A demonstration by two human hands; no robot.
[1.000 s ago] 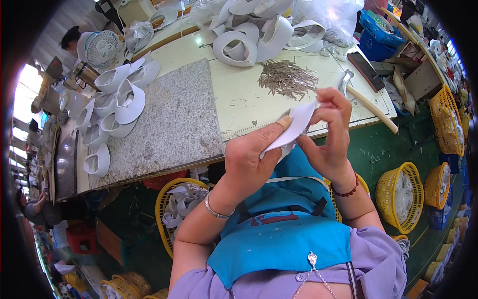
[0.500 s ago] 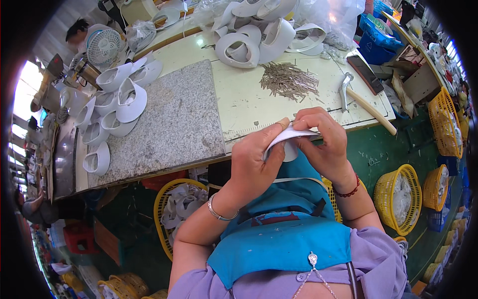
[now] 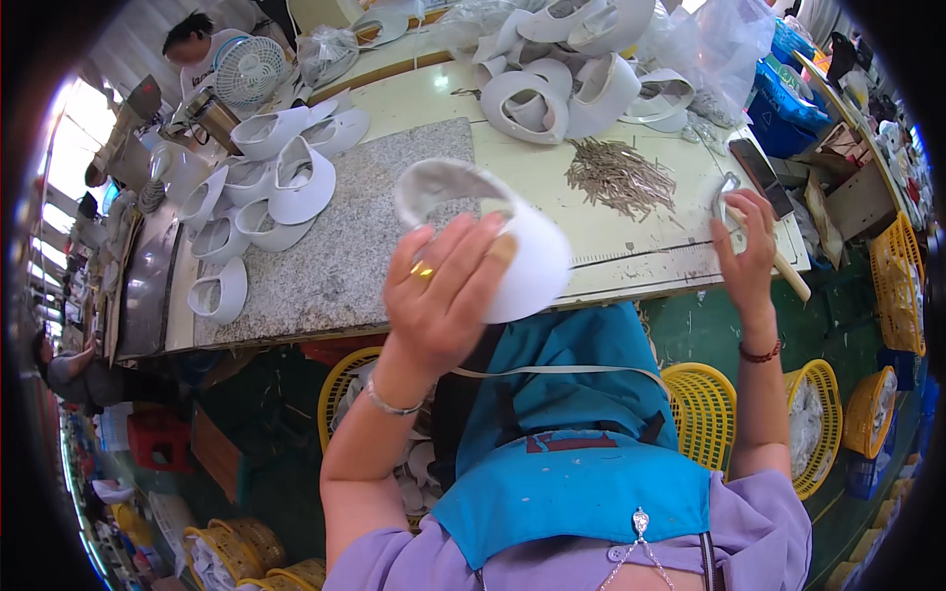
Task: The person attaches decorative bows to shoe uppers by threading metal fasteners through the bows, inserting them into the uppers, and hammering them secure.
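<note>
My left hand (image 3: 448, 286) grips a white sun visor (image 3: 532, 261) by its rim, over the front of the table, with the fingers on its near side. The visor's open ring faces up and its wide brim points right. My right hand (image 3: 749, 241) reaches over a hammer (image 3: 794, 280) at the table's right. Its thumb and fingers are apart around the hammer near the metal head; the hand partly hides the handle. A pile of thin brownish strips (image 3: 619, 177) lies between the two hands, farther back on the table.
White visors are heaped at the back (image 3: 527, 103) and set along the left of a grey stone slab (image 3: 365, 212). A phone (image 3: 759, 177) lies beyond the hammer. Yellow baskets (image 3: 700, 409) stand below the table. Farther left, a person sits behind a fan (image 3: 249, 71).
Both hands were together on the visor in front of me. My right hand has let go and moved right to the hammer. My left hand has carried the visor left and tilted it.
</note>
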